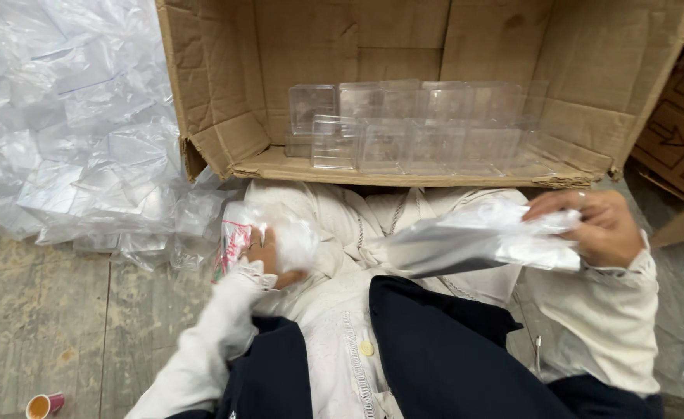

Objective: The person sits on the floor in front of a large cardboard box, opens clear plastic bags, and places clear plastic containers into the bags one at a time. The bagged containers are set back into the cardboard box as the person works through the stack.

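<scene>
Item: flattened clear plastic sheet (474, 240), glossy, held across the lap. The right hand (602, 229) has its fingers (559, 203) curled over the sheet's right end, thumb beneath, clamped on it; the sheet runs leftward from those fingers and ends in a point near the middle of the lap.

Item: crumpled clear plastic wrap (288, 233), blurred. The left hand (268, 260) is closed around it, fingers together on the film; the exact grip cannot be told through the blur. Just left of these fingers lies a small printed packet (232, 244) in red and green.

Item: cardboard box (226, 116), open side facing the person, directly beyond both sets of fingers. Inside it stand clear plastic boxes (404, 128) in two stacked rows, close together, nearer the right hand's fingers than the left's.

Item: heap of loose clear plastic film (70, 124), on the floor, beyond and left of the left hand's fingers, beside the cardboard box.

Item: small paper cup (43, 405) holding brown liquid, on the wooden floor (55, 318), well behind and left of the left hand.

Item: white garment (334, 310) and dark garment (435, 357), under both hands.
</scene>
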{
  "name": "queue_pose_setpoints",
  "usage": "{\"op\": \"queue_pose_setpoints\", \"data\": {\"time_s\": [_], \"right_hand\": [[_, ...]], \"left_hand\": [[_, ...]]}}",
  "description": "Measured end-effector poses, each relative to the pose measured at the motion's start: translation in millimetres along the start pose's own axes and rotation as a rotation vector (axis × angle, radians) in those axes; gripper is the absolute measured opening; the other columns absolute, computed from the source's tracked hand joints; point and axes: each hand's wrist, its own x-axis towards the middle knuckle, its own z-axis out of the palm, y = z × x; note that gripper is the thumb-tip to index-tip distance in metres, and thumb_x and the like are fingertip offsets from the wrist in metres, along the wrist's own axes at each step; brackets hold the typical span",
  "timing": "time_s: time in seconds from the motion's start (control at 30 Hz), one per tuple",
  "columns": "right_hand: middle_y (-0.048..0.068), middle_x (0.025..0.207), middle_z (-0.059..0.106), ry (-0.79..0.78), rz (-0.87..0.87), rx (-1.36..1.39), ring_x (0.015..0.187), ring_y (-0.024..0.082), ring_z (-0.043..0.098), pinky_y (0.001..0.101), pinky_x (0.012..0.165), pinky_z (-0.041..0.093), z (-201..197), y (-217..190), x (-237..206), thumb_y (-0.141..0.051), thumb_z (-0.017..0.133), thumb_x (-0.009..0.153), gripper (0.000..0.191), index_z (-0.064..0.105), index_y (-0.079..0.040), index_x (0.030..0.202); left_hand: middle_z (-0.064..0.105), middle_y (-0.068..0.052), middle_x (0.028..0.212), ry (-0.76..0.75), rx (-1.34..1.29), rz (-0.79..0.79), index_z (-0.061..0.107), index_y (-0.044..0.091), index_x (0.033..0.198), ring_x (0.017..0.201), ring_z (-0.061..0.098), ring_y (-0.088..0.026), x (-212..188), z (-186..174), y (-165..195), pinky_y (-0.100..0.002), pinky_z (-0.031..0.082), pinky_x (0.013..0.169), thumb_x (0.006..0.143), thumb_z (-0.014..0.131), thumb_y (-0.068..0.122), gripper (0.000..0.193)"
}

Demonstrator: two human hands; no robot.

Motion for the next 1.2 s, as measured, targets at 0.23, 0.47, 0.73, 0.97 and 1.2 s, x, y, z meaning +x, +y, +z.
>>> {"op": "queue_pose_setpoints", "data": {"time_s": [0.23, 0.47, 0.73, 0.97, 1.2], "right_hand": [[0.017, 0.104, 0.077, -0.61, -0.207, 0.18, 0.098, 0.026, 0.073, 0.0371, 0.09, 0.058, 30.2, -9.3, 135.4, -0.027, 0.069, 0.1, 0.034, 0.075, 0.005, 0.108], [0.017, 0.134, 0.059, 0.023, -0.065, 0.802, 0.122, 0.03, 0.061, 0.0498, 0.102, 0.051, 81.0, 62.4, 190.3, -0.042, 0.062, 0.104, 0.067, 0.032, -0.013, 0.156], [0.011, 0.112, 0.073, 0.1, 0.141, 0.094, 0.1, 0.015, 0.064, 0.0306, 0.085, 0.051, 229.4, 149.2, 122.4, -0.032, 0.069, 0.098, 0.049, 0.064, 0.002, 0.133], [-0.002, 0.082, 0.067, -0.004, 0.181, -0.049, 0.075, 0.006, 0.055, 0.0248, 0.068, 0.048, 231.5, 80.4, 109.2, -0.027, 0.059, 0.103, 0.029, 0.069, -0.002, 0.111], [0.004, 0.072, 0.059, -0.001, 0.193, -0.182, 0.066, 0.01, 0.051, 0.0273, 0.062, 0.045, 226.3, 68.8, 86.9, -0.025, 0.056, 0.104, 0.026, 0.07, -0.003, 0.105]], "left_hand": [[0.021, -0.028, 0.165, -0.023, -0.564, 1.114, 0.011, -0.004, 0.163, 0.153, 0.024, -0.038, 16.5, -110.3, 97.8, -0.046, 0.024, 0.123, 0.074, 0.09, 0.053, 0.132], [0.068, -0.005, 0.116, -0.012, -1.649, 0.655, 0.063, -0.003, 0.131, 0.106, 0.06, -0.016, 81.7, -60.9, 158.6, -0.033, 0.05, 0.093, 0.097, 0.072, 0.028, 0.048], [0.068, -0.011, 0.12, 0.389, -1.739, 0.379, 0.062, -0.005, 0.132, 0.106, 0.062, -0.019, 117.3, -24.2, 146.8, -0.033, 0.051, 0.088, 0.102, 0.069, 0.027, 0.044], [0.067, -0.011, 0.099, 0.42, -2.155, 0.676, 0.06, 0.001, 0.128, 0.081, 0.065, -0.02, 161.7, -60.1, 115.3, -0.034, 0.055, 0.068, 0.102, 0.063, 0.022, 0.034], [0.058, -0.004, 0.064, 0.32, -2.245, 0.429, 0.061, 0.005, 0.12, 0.043, 0.053, -0.016, 215.5, -80.6, 85.5, -0.033, 0.042, 0.036, 0.102, 0.057, 0.03, 0.032]]}}
